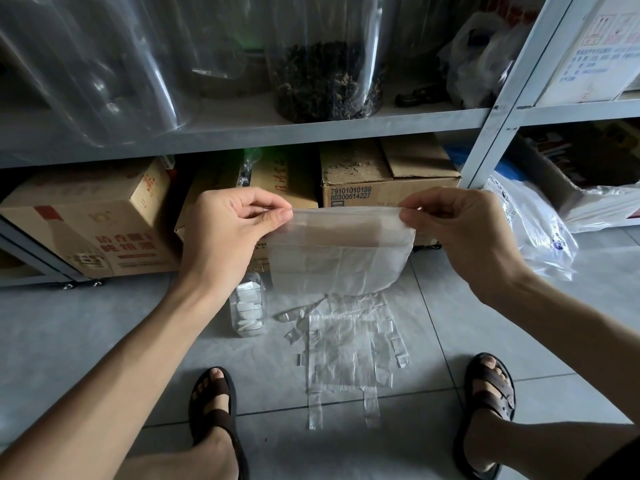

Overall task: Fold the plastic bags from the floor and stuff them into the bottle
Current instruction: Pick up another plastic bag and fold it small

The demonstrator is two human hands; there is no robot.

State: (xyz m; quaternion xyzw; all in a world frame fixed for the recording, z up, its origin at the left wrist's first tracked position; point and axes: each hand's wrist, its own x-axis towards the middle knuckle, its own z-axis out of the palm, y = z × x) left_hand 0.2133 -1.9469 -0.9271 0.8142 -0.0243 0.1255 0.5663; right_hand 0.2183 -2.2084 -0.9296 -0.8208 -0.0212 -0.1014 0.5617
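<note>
Both forearms get cut off at the bottom edge. Clear plastic bags [346, 355] lie flat on the tiled floor [104, 334], overlapping, so they're hard to count. Just left of them stands the bottle [250, 308] with white folded pieces inside, its neck hard to make out. Above them, left hand [225, 230] and right hand [460, 230] each pinch a top corner of a translucent bag [339, 258] between thumb and fingers, its top edge pulled taut. Cardboard boxes [381, 181] sit behind.

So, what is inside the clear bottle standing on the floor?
Folded white plastic bags show through the clear wall of the bottle. Whatever lies behind those front ones is covered, so their number is unknown.
</note>
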